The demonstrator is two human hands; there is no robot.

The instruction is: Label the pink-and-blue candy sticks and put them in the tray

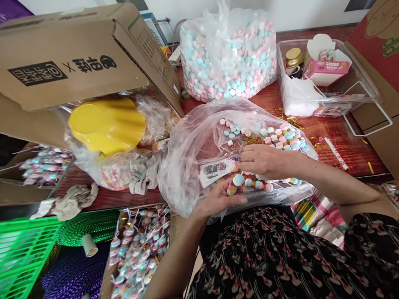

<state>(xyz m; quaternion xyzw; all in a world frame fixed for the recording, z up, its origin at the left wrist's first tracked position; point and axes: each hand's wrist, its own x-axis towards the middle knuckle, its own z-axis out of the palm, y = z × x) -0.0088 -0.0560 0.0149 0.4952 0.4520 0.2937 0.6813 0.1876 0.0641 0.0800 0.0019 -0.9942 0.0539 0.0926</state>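
Clear plastic bag (179, 174) gaping on the table (343, 155), keeping everything in reach: left hand (220, 200) curled around pastel candies (238, 181), right hand (264, 161) open and flat.

A round pale blue and pink candy (236, 182) is held in the curled left hand (218, 200). The right hand (264, 161) is laid over loose pastel disc candies (280, 139) inside a clear plastic bag (183, 166). A bulging bag of pastel candies (227, 54) is set behind, on a red-brown wooden table (339, 153).
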